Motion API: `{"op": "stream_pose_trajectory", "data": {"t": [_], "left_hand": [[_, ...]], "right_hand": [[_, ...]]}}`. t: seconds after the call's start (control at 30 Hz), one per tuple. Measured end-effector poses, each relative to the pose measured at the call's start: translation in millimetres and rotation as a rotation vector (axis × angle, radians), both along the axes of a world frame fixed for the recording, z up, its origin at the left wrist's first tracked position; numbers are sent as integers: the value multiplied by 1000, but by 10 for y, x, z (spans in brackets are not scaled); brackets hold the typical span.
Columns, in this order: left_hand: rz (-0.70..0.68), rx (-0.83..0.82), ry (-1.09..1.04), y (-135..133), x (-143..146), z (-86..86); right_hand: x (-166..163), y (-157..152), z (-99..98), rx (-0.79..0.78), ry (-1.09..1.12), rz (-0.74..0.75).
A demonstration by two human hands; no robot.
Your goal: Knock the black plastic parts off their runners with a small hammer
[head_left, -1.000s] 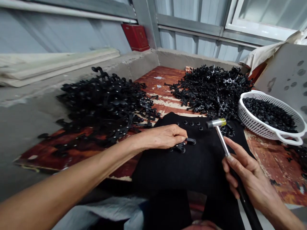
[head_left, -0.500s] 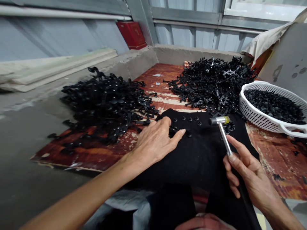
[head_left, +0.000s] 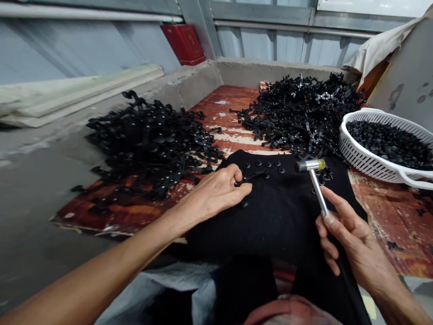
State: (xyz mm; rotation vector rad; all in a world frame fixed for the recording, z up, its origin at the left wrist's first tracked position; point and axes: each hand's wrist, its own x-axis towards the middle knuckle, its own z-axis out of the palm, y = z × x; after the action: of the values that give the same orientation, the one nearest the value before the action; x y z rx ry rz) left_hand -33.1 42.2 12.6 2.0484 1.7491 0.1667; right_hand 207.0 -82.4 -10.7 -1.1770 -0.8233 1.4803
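My right hand (head_left: 355,237) is closed round the handle of a small two-faced mallet (head_left: 315,180), its head with a dark face on the left and a yellow one on the right, held above a black cloth (head_left: 274,221). Over the cloth's left part, my left hand (head_left: 214,192) pinches a black jointed linkage piece (head_left: 259,174). One end of that piece shows at the fingertips and the other reaches a round black cap. Several black caps (head_left: 268,164) sit in rows on the cloth just beyond. More small black parts (head_left: 324,175) lie behind the mallet head.
A heap of black linkages (head_left: 152,140) lies to the left, and another heap (head_left: 297,110) at the back. On the right stands a white slotted basket (head_left: 368,151) of black discs. The worn red-brown board (head_left: 399,230) carries everything. A low concrete ledge (head_left: 270,67) borders the back.
My left hand has drawn slightly back and its thumb has closed toward the index finger, exposing more of the linkage piece. The mallet stays nearly where it was. The view has tilted slightly.
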Motion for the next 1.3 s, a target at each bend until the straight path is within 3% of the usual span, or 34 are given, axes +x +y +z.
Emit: {"op": "stream_pose_trajectory", "data": {"t": [0.23, 0.37, 0.57, 0.8, 0.97, 1.17, 1.3], "left_hand": [[67, 133, 184, -38, 182, 27], [14, 162, -1, -6, 147, -14], [179, -335, -712, -33, 62, 78], [298, -610, -1012, -63, 101, 137], [330, -720, -1076, -20, 112, 114], [351, -726, -1069, 6, 126, 65], [231, -621, -925, 17, 193, 69]], "right_hand": [[7, -19, -7, 10, 2, -17], [10, -28, -11, 17, 19, -18], [5, -15, -18, 25, 41, -38], [2, -7, -36, 40, 36, -25], [-2, -9, -29, 43, 32, -31], [9, -18, -29, 42, 45, -20], [-5, -23, -48, 51, 44, -46]]}}
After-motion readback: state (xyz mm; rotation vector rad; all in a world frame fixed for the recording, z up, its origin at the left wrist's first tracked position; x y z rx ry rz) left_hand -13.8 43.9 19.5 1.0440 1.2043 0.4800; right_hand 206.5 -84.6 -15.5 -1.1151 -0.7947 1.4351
